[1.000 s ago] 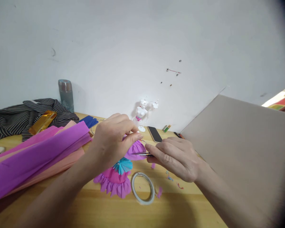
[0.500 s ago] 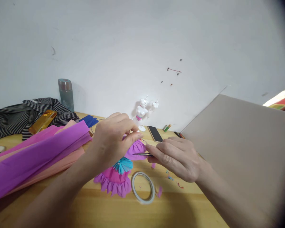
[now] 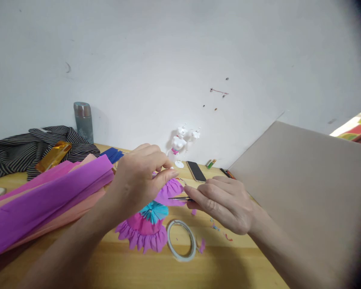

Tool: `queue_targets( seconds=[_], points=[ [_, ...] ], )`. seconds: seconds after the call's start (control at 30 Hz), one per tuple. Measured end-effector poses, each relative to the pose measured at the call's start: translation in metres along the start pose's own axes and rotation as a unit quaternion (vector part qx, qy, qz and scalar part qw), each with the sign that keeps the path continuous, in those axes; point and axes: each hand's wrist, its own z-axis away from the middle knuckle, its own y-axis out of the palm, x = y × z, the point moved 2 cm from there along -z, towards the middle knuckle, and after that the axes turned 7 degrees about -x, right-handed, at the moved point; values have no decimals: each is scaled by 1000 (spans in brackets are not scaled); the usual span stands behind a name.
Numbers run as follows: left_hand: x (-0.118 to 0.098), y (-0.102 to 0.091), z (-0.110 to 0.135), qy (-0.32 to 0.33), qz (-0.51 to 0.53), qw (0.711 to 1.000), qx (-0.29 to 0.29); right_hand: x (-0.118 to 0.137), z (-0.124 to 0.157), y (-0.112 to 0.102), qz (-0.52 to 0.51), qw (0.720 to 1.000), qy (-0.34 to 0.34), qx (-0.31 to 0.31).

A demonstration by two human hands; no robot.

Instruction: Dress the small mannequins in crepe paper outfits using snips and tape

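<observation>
Metal tool (image 3: pixel 178 198) in right hand (image 3: pixel 224 205) fingers, tip at ruffle (image 3: pixel 172 191) left hand (image 3: pixel 138 180) pinches.

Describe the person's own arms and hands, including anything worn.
Both are bare. The left hand and right hand wear no gloves, and no rings show on the visible fingers. The left forearm and right forearm carry no sleeve, watch or bracelet as far as the frame shows. The visible nails are short, with no polish apparent.

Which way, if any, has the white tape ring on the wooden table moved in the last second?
No. The white tape ring keeps its place on the table in front of the black phone.
</observation>
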Motion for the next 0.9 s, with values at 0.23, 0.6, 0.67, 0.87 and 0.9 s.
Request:
queue_targets(
  seconds=[0.23,0.6,0.67,0.87,0.9],
  points=[
    [1,-4,-1,-6,-3,1000,11,3,2,-1,0,1000,0,1],
    [1,-4,0,-11,9,1000,9,-1,-4,2,6,1000,23,-20],
    [1,-4,-1,-10,9,1000,9,0,-6,3,6,1000,21,-16],
    [-1,-4,-2,-7,0,1000,4,3,-5,5,4,999,26,-22],
    [-1,-4,-2,-5,-4,1000,4,4,-4,5,5,999,26,-21]
  ],
)
